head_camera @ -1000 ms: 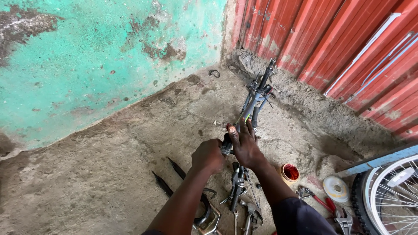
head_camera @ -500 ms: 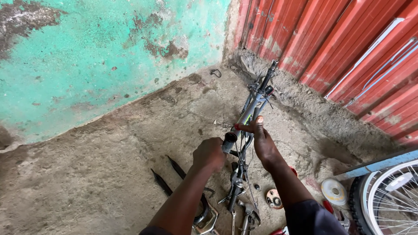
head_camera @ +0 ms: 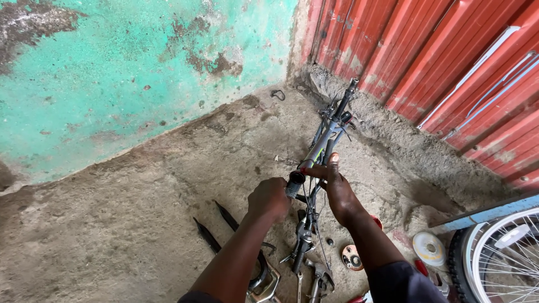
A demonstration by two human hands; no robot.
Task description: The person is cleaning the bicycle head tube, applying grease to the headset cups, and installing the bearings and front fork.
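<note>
Over floor: handlebar (head_camera: 327, 136) held upright, near corner
Left hand (head_camera: 269, 198): fisted round grip end (head_camera: 295, 180)
Right hand (head_camera: 339, 189): closed on bar, thumb up
Tip: bar best steadied while grip is twisted
Below: tools (head_camera: 309, 275) on floor (head_camera: 140, 224)

Both hands work on a bicycle handlebar (head_camera: 323, 143) that runs away from the camera toward the far right corner. The left hand (head_camera: 270, 197) is closed around the near end by the black grip (head_camera: 294, 182); the right hand (head_camera: 337, 188) lies over the bar just beside it, thumb stretched along the tube. On the concrete floor (head_camera: 140, 213) — near the forearms — lie two black fork legs (head_camera: 216, 224), a round white tin (head_camera: 429, 247) and a bicycle wheel (head_camera: 502, 261) at far right.
</note>
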